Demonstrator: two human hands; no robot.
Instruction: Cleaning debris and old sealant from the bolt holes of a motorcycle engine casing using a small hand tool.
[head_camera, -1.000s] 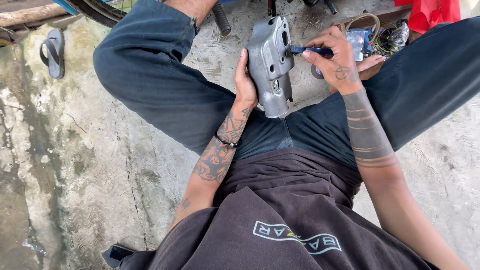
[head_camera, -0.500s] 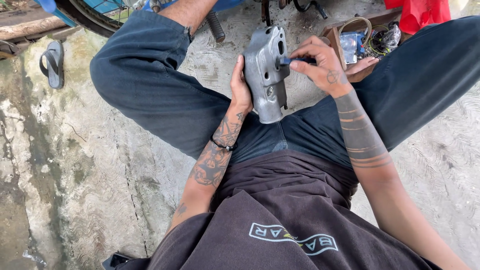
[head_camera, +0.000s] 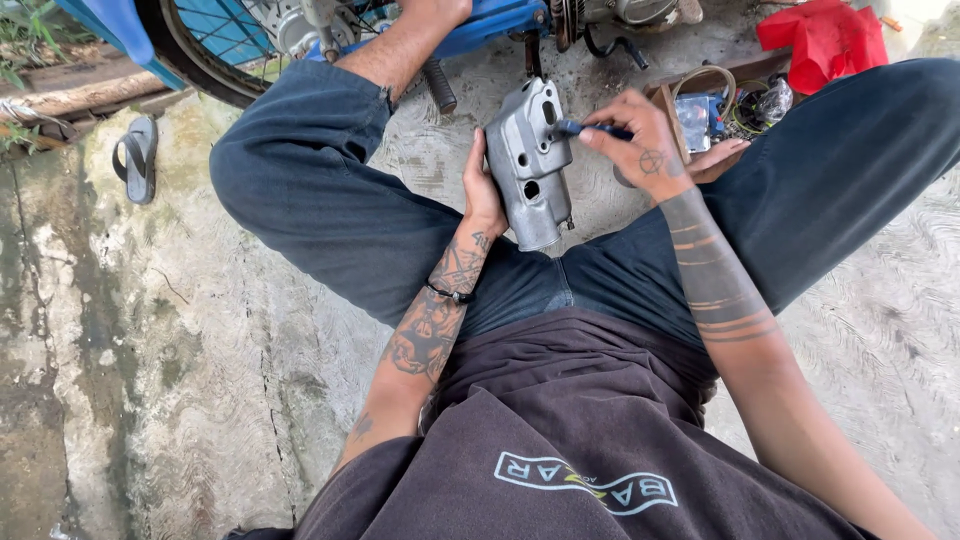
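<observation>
Blue motorbike (head_camera: 470, 25), sandal (head_camera: 137, 157), red cloth (head_camera: 825, 38), parts box (head_camera: 725, 105) on concrete.

We sit cross-legged on the concrete floor (head_camera: 150, 350), our left hand (head_camera: 482, 195) bracing a grey metal engine cover (head_camera: 532, 165) from behind. Our right hand (head_camera: 645, 150) pinches a blue-handled tool (head_camera: 585, 129), its tip against the cover's upper edge. Beyond the right hand sits a wooden box (head_camera: 720, 105) of parts beside a red cloth (head_camera: 825, 40). A sandal (head_camera: 137, 157) lies well left of the left hand.

Grey metal cover (head_camera: 530, 165), blue-handled tool (head_camera: 590, 129), dark blue trousers (head_camera: 330, 215) (faded), red cloth (head_camera: 822, 38), blue motorbike frame (head_camera: 490, 20).
</observation>
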